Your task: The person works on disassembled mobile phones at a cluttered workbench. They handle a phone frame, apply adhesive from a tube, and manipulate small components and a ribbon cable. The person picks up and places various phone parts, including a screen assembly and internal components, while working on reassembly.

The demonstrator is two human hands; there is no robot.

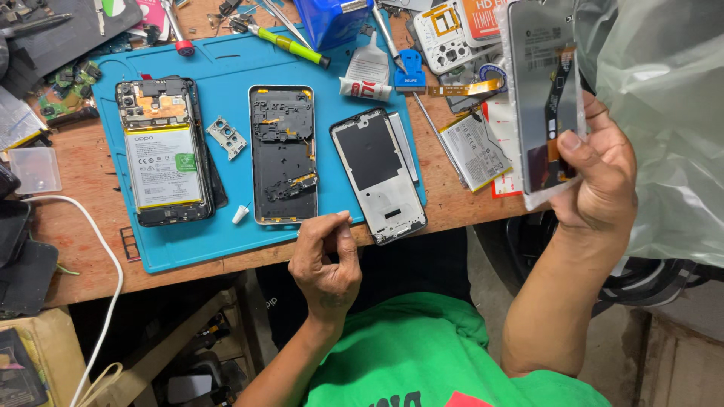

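My right hand (599,169) holds a phone display panel (541,90) upright at the right, its back with a flex cable facing me, still in a thin clear sleeve. My left hand (326,260) hovers at the table's front edge with fingers pinched together; whether something small sits between them I cannot tell. On the blue work mat (226,64) lie an opened phone with its battery showing (162,154), a bare phone frame (283,154) and a silver mid-frame (378,175).
A small camera bezel (226,137) and a white tip (240,214) lie on the mat. A green-handled screwdriver (290,44), glue tube (367,79), loose battery (475,149), white cable (98,249) and a clear plastic bag (671,113) surround the work area.
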